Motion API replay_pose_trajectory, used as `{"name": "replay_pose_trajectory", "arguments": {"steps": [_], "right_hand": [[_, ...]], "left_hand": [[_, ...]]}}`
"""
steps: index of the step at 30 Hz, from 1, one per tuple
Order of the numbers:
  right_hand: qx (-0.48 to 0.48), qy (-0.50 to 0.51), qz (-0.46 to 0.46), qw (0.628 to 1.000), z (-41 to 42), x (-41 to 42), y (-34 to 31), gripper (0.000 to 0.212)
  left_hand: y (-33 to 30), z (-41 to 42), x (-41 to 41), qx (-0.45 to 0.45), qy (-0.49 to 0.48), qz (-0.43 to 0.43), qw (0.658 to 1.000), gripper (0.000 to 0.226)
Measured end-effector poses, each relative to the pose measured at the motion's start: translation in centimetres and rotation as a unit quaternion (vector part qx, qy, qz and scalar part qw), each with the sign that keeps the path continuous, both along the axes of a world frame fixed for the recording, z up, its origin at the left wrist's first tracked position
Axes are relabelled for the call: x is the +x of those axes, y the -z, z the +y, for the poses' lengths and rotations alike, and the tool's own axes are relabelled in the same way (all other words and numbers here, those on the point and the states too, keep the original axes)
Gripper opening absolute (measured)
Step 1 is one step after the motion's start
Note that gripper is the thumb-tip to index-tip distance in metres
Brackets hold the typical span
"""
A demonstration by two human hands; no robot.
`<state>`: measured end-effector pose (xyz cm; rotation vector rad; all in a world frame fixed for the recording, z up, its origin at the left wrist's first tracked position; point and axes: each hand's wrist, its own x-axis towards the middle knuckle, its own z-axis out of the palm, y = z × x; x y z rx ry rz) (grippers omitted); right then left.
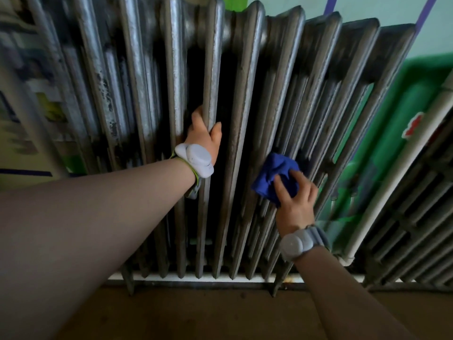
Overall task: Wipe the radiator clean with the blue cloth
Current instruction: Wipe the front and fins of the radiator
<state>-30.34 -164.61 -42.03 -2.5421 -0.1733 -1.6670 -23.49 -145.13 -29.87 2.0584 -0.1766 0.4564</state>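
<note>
Your two bare hands are on the grey cast-iron radiator, one bracing, one wiping with the blue cloth.

From your head view, the radiator stands on short feet over a brown floor, in front of a pale green wall with purple stripes; a white pipe runs up at its right side, and a second radiator sits further right. Its columns run upright, long axis vertical, fanning outward toward the top in this wide lens, the paint worn and flaking on the left columns. Your left hand has its grip wrapped around one middle column, thumb on one side, fingers hidden behind. Your right hand has its grip closed on the bunched blue cloth, pressing it against the columns right of centre, about mid-height. Both wrists carry grey bands.
</note>
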Motion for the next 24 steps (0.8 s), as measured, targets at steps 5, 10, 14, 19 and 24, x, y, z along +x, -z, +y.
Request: {"name": "replay_pose_trajectory", "arguments": {"steps": [5,10,14,19,24], "right_hand": [[-0.058,0.012,0.161,0.985,-0.6,-2.3,5.5,0.067],[-0.054,-0.018,0.165,0.985,-1.9,-2.2,5.9,0.037],[-0.049,-0.061,0.017,0.997,-1.7,-3.0,-1.2,0.06],[-0.015,-0.057,-0.035,0.998,0.4,-0.9,-4.4,0.045],[-0.029,-0.043,-0.017,0.999,-1.2,0.2,3.6,0.035]], "left_hand": [[-0.5,0.0,-0.8,0.033,-0.013,0.025,0.999,0.061],[2.5,1.0,-1.4,0.066,0.027,0.113,0.991,0.073],[6.3,0.7,-2.0,0.08,0.07,0.222,0.969,0.08],[7.5,0.7,-2.1,0.053,0.008,0.201,0.978,0.072],[8.0,0.3,-2.3,0.027,0.026,0.21,0.977,0.073]]}}
